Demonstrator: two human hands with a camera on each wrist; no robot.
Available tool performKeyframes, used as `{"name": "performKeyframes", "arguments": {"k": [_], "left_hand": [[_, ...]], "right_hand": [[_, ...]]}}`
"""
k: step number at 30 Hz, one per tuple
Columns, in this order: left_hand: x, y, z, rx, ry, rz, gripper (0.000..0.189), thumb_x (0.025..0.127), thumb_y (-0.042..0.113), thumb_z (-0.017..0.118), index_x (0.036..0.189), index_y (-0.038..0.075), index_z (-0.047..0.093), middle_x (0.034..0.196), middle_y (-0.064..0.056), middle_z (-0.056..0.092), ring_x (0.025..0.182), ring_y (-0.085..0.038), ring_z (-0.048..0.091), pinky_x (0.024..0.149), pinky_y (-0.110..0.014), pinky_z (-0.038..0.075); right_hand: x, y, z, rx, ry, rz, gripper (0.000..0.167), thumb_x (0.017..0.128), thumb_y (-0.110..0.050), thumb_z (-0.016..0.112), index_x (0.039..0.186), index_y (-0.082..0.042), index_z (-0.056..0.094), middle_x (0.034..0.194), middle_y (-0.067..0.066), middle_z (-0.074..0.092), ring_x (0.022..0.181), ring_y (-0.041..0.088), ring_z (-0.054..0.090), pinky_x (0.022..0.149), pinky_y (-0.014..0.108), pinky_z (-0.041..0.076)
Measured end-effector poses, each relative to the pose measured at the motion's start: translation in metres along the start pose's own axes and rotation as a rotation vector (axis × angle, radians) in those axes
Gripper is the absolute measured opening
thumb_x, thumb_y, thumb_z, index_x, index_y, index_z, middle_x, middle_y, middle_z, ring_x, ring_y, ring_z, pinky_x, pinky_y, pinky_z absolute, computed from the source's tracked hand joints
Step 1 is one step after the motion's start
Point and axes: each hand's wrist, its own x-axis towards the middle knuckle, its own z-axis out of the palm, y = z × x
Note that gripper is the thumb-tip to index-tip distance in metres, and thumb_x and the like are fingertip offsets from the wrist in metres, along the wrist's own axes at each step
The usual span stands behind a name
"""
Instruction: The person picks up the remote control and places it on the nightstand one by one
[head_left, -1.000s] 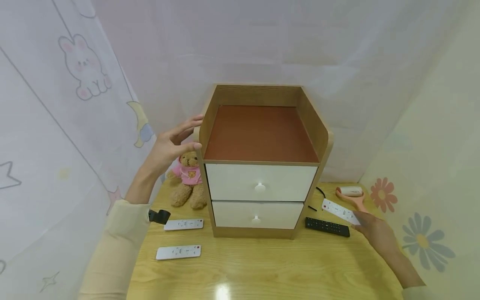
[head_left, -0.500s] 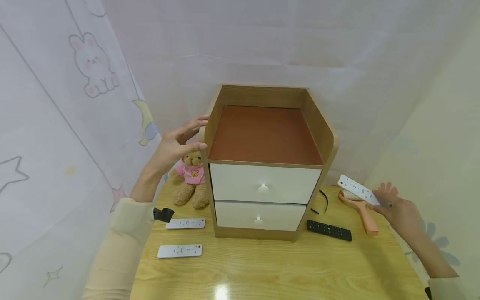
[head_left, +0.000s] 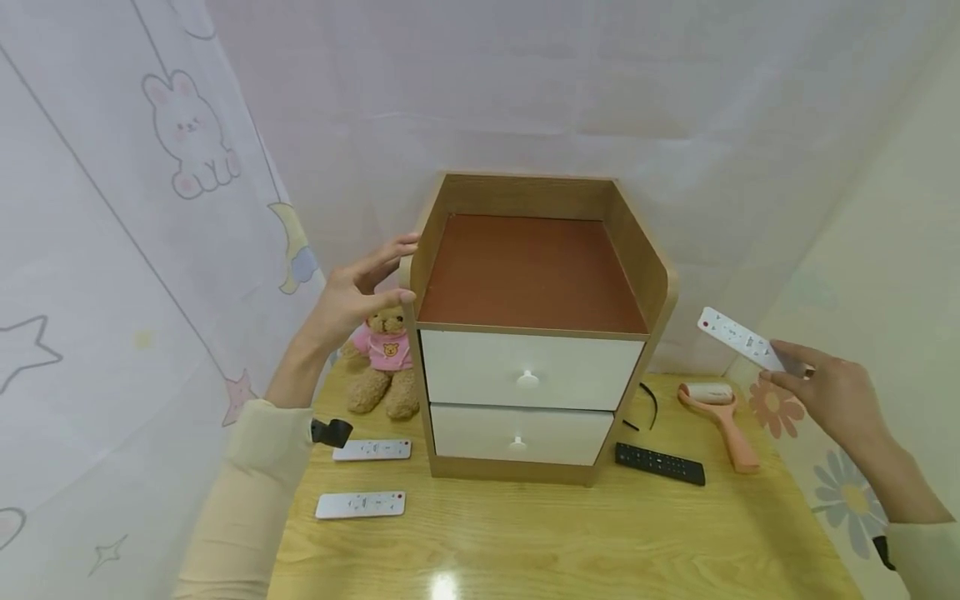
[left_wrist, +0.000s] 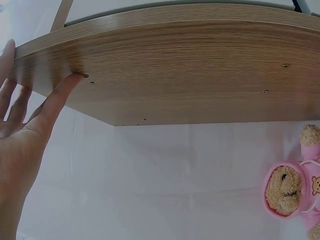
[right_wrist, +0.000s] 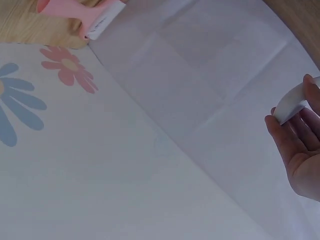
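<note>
A white remote control [head_left: 735, 336] is held by one end in my right hand [head_left: 840, 396], pinched between thumb and fingers, raised off the table to the right of the cabinet. The right wrist view shows only part of that remote [right_wrist: 291, 104] at its edge. My left hand [head_left: 337, 307] touches the left side panel of a small wooden cabinet [head_left: 480, 367] near its top, fingers spread and the thumb toward the front edge. In the left wrist view, a fingertip of the left hand [left_wrist: 25, 142] rests against the wood panel [left_wrist: 185, 75]. Both white drawers are closed.
Two white remotes [head_left: 371, 450] lie on the table [head_left: 525, 542] left of the cabinet, below a teddy bear [head_left: 387, 354] in pink. On the right lie a black remote [head_left: 660, 464], an orange-handled lint roller [head_left: 723, 421] and a thin black strip [head_left: 651, 404]. Fabric walls enclose the table.
My right hand has lifted the white remote from beside the black one, moving up and to the right. The lint roller's handle is uncovered. The left hand keeps its place on the cabinet.
</note>
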Motion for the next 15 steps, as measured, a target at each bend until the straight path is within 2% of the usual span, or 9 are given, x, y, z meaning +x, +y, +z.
{"name": "performKeyframes", "arguments": {"k": [2, 4, 7, 10, 15], "left_hand": [[0.000, -0.001, 0.001, 0.007, -0.001, 0.007, 0.054, 0.088, -0.011, 0.062, 0.139, -0.002, 0.047, 0.152, -0.007, 0.037, 0.141, -0.022, 0.031, 0.117, -0.034, 0.025], [0.001, -0.002, 0.001, 0.016, 0.000, 0.015, 0.054, 0.088, -0.011, 0.062, 0.139, -0.002, 0.047, 0.152, -0.007, 0.038, 0.141, -0.022, 0.031, 0.118, -0.034, 0.025], [0.001, -0.003, 0.002, 0.022, 0.003, 0.025, 0.053, 0.088, -0.011, 0.062, 0.138, -0.003, 0.048, 0.152, -0.008, 0.038, 0.141, -0.022, 0.032, 0.118, -0.034, 0.025], [0.001, -0.003, 0.002, 0.024, 0.006, 0.032, 0.053, 0.087, -0.012, 0.062, 0.138, -0.004, 0.048, 0.151, -0.009, 0.038, 0.141, -0.022, 0.032, 0.118, -0.033, 0.025], [0.001, -0.001, 0.001, 0.026, 0.006, 0.041, 0.053, 0.087, -0.012, 0.061, 0.137, -0.005, 0.048, 0.151, -0.011, 0.038, 0.141, -0.022, 0.032, 0.118, -0.035, 0.024]], "right_hand": [[0.005, 0.002, -0.006, -0.016, 0.002, -0.003, 0.046, 0.074, -0.003, 0.080, 0.115, 0.010, 0.063, 0.095, 0.039, 0.062, 0.061, 0.044, 0.060, 0.037, 0.023, 0.024], [0.010, 0.002, -0.012, -0.048, 0.020, -0.029, 0.046, 0.072, -0.002, 0.081, 0.114, 0.009, 0.064, 0.093, 0.038, 0.063, 0.055, 0.040, 0.059, 0.036, 0.022, 0.024], [0.020, 0.001, -0.022, -0.096, 0.049, -0.073, 0.046, 0.070, -0.003, 0.082, 0.111, 0.008, 0.066, 0.088, 0.035, 0.065, 0.047, 0.027, 0.051, 0.035, 0.021, 0.023], [0.031, -0.003, -0.033, -0.121, 0.058, -0.088, 0.044, 0.072, -0.006, 0.082, 0.111, 0.008, 0.066, 0.085, 0.034, 0.065, 0.045, 0.017, 0.042, 0.034, 0.022, 0.022], [0.048, -0.011, -0.047, -0.140, 0.055, -0.105, 0.044, 0.073, -0.006, 0.081, 0.112, 0.008, 0.066, 0.084, 0.034, 0.065, 0.046, 0.017, 0.041, 0.034, 0.022, 0.022]]}}
